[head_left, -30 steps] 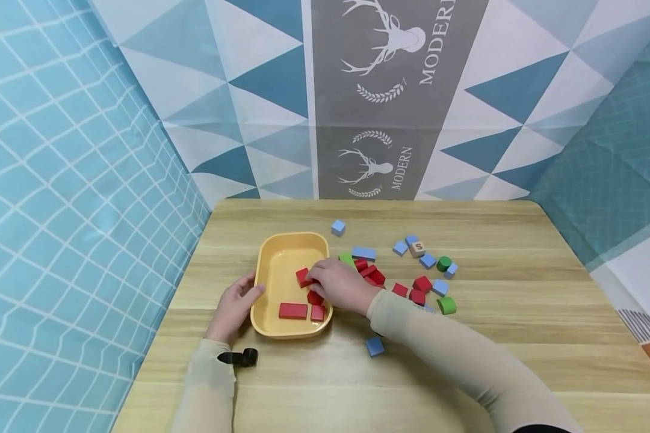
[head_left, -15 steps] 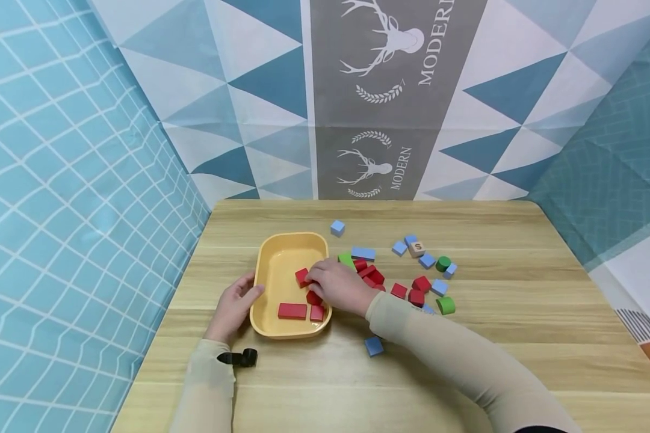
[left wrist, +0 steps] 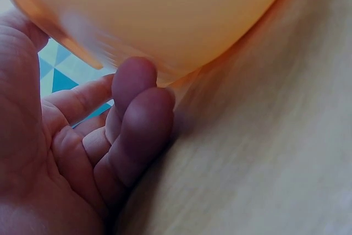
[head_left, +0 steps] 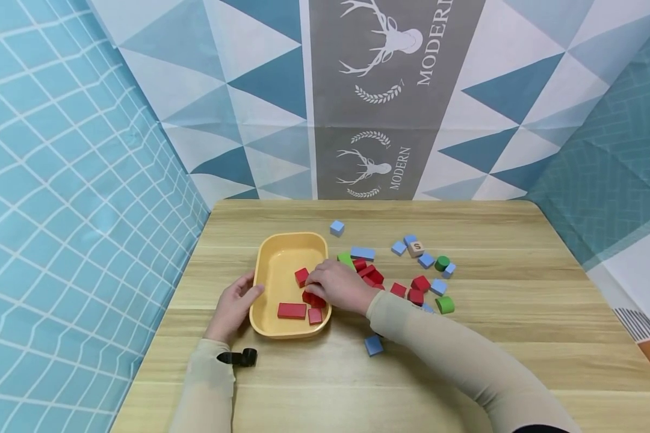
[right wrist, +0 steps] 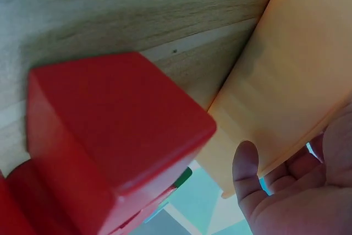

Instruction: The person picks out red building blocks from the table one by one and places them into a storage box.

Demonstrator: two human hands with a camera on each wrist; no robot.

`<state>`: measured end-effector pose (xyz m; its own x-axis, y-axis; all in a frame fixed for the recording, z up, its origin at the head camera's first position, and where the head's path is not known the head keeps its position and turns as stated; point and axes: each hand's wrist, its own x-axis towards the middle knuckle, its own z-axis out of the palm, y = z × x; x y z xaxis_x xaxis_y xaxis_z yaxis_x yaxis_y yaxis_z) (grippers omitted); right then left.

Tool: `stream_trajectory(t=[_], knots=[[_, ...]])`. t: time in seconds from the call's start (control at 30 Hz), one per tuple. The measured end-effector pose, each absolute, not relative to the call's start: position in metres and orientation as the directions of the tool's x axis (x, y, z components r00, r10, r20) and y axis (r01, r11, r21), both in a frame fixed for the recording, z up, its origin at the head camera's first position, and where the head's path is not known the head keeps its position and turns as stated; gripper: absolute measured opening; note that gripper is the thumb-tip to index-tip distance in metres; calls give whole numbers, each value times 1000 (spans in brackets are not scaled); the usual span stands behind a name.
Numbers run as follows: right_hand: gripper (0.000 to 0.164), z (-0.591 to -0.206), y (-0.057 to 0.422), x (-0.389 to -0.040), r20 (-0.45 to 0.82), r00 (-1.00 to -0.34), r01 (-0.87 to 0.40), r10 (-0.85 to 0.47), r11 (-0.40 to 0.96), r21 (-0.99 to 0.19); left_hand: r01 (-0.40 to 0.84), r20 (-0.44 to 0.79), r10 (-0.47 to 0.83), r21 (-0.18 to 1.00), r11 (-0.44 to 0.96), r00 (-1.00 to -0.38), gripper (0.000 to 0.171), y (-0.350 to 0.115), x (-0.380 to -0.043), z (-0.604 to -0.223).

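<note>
A yellow tray [head_left: 263, 331] stands on the left part of the table. My left hand [head_left: 235, 304] grips its left rim, thumb over the edge and fingers outside. In the left wrist view the fingertips [left wrist: 146, 116] lie against the tray's outer wall. My right hand [head_left: 341, 285] reaches over the right rim, its fingertips right at red blocks [head_left: 314, 299] inside; I cannot tell whether it pinches one. In the right wrist view a digit [right wrist: 246, 160] hangs by the outer wall. Inside are also a long red block [head_left: 292, 311], a small red block [head_left: 315, 316] and a red cube [head_left: 301, 276].
Right of the tray lie several red blocks [head_left: 398, 290], a green arch block [head_left: 345, 260], a long blue block [head_left: 363, 253] and a lettered wooden cube [head_left: 416, 249] among blue cubes. A blue cube [head_left: 374, 345] lies near my right sleeve. Patterned cloth [head_left: 365, 120] borders the table's back.
More red shows under my right fingertips inside the tray, spread leftward. The small red block there has shifted slightly toward me. My left hand and the tray stay almost still.
</note>
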<state>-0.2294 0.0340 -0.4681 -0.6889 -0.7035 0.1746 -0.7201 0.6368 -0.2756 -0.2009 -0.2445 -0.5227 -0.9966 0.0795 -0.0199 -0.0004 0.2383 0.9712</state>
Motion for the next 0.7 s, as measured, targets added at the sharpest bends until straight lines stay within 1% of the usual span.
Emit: stream_trajectory(t=[0.2,0.4,0.47,0.53,0.63,0.7], knots=[[18,-463,40,-229,190,-684,-723,-704,620,-305,-3,-24,84,969,248,-996,59,-244,-201,-521],[15,-447,66,-232,315,-702,-711,-639,607,-354,4,-18,85,965,261,-996,57,-243,-200,-519],[15,-441,80,-234,323,-734,-679,-598,630,-378,4,-20,89,966,259,-996,57,-243,-201,-520],[17,-436,97,-236,295,-779,-626,-554,656,-422,0,-24,89,967,255,-996,56,-243,-201,-520],[22,-428,127,-234,190,-865,-492,-463,715,-496,-5,-28,89,967,255,-996,56,-243,-200,-520],[25,-425,147,-232,143,-895,-431,-423,731,-529,-4,-27,88,967,253,-996,56,-244,-200,-520]])
